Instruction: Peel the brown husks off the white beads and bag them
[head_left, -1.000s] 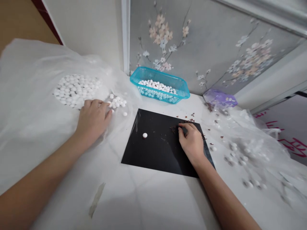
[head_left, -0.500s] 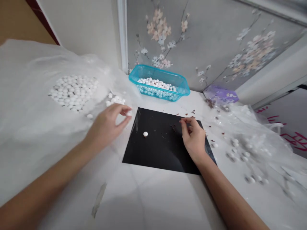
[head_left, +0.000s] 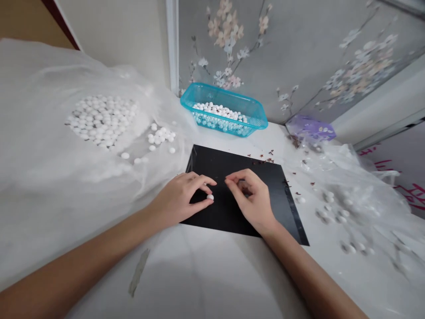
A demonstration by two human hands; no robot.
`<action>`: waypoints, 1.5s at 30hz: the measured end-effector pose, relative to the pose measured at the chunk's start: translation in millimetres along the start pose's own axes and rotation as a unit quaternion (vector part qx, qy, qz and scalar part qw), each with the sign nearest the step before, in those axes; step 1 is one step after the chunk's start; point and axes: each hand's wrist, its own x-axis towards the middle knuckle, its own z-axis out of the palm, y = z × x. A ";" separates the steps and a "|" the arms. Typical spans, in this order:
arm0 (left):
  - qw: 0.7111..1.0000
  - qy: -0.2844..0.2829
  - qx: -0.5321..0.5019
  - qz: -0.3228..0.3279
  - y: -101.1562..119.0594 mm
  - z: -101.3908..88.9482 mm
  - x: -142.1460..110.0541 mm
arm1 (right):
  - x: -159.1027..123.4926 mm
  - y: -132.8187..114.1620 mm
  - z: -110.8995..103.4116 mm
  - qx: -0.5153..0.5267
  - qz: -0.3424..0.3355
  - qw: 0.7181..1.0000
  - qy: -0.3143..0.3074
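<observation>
Left grip (head_left: 181, 197) pinching white ball (head_left: 210, 197), just below frame centre, over black sheet (head_left: 226, 217) — right grip (head_left: 254, 199), can't tell. Ball probably light, slippery — hold it across the middle.

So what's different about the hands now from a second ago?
The left hand moved right, from the loose white balls to the black sheet, taking a ball on the way. A white ball shows by its thumb; I can't tell if it's that one. The right hand moved left, toward the left one. The blue basket and purple packet stayed put.
</observation>
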 end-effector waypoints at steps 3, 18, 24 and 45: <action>1.000 -0.004 0.011 -0.001 1.4 0.1 -0.6 | -2.9 -6.5 4.6 -0.001 -0.037 0.998 -0.041; 0.999 -0.024 -0.015 -0.040 1.8 0.4 1.0 | -8.5 -5.9 5.3 -0.010 -0.119 0.983 -0.138; 0.998 -0.032 -0.023 -0.058 2.6 -0.3 0.8 | -10.2 -10.8 1.9 -0.003 -0.138 0.977 -0.160; 0.999 0.008 0.034 -0.005 1.7 0.4 0.6 | -4.4 -9.1 -0.6 -0.041 -0.147 0.985 -0.085</action>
